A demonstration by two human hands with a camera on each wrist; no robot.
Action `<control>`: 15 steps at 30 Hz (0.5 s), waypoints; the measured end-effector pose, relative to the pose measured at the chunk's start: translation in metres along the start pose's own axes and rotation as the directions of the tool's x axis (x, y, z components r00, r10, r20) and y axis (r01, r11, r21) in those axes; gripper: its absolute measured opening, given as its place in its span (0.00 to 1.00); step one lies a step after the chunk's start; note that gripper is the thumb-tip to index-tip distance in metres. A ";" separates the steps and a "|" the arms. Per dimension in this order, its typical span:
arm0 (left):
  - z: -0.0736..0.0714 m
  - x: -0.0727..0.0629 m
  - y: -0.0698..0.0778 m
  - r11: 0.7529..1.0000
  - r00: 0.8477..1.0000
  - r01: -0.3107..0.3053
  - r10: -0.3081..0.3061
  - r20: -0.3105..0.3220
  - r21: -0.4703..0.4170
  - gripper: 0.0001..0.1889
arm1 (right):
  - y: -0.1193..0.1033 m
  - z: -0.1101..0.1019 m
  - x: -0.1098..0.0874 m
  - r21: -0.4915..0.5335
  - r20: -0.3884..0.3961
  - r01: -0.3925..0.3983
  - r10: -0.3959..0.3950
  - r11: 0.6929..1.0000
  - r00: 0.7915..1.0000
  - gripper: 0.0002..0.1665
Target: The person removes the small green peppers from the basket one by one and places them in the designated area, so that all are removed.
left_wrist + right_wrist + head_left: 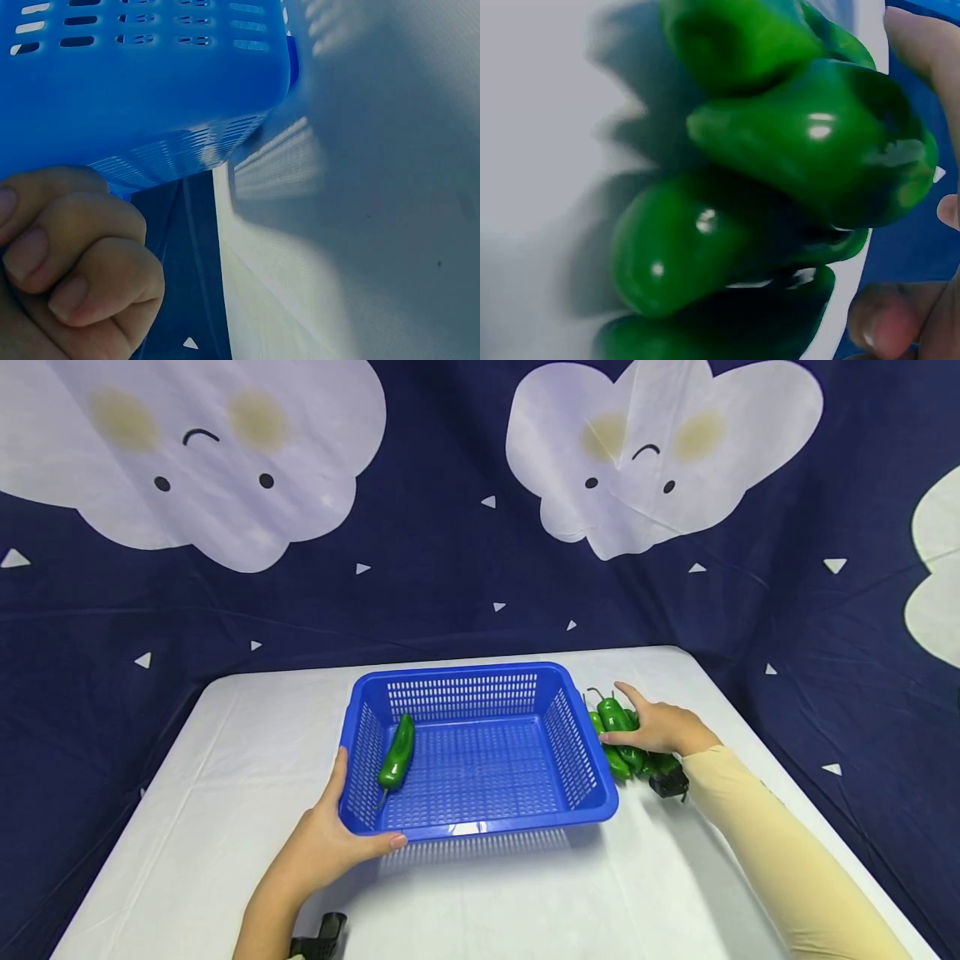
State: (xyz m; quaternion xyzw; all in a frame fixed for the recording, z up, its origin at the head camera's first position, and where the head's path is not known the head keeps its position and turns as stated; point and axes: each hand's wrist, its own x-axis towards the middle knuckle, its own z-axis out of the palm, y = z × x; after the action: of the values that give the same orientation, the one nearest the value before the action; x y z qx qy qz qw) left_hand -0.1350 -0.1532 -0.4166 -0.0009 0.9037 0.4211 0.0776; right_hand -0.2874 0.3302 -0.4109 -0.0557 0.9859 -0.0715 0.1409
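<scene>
A blue plastic basket (480, 822) with slotted walls stands mid-table. Inside, against its left side, lies one long green pepper (397, 753). My left hand (318, 843) grips the basket's near left corner, thumb along the front rim; the left wrist view shows its fingers (112, 277) curled beside the basket wall (150, 97). To the right of the basket, my right hand (660, 727) spreads thumb and fingers apart over a pile of green peppers (617, 720). Up close in the right wrist view, several glossy peppers (817, 142) lie together, with fingertips (885, 322) at their far side.
A white cloth covers the table (217, 777). Behind it hangs a dark blue curtain (435, 585) printed with clouds and small triangles. Black wrist devices (667, 782) sit at both wrists, the right one close to the pepper pile.
</scene>
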 end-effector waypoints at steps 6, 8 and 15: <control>0.000 0.000 0.000 1.000 1.000 -0.001 0.001 0.000 0.002 0.77 | -0.001 -0.014 -0.006 0.023 -0.068 0.002 -0.001 1.000 0.998 0.68; 0.000 0.000 0.000 1.000 1.000 0.000 0.000 0.002 0.004 0.76 | -0.001 -0.022 -0.007 0.031 -0.114 0.006 -0.002 0.999 0.993 0.66; -0.001 0.000 0.000 1.000 1.000 0.006 -0.006 0.005 0.008 0.76 | -0.025 -0.051 -0.008 0.080 -0.254 0.064 -0.042 0.995 0.966 0.62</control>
State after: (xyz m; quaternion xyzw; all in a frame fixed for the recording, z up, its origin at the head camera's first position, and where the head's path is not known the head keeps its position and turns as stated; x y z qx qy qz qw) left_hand -0.1348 -0.1537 -0.4159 -0.0023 0.9051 0.4173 0.0810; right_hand -0.2923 0.3133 -0.3569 -0.0662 0.9898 -0.1248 0.0151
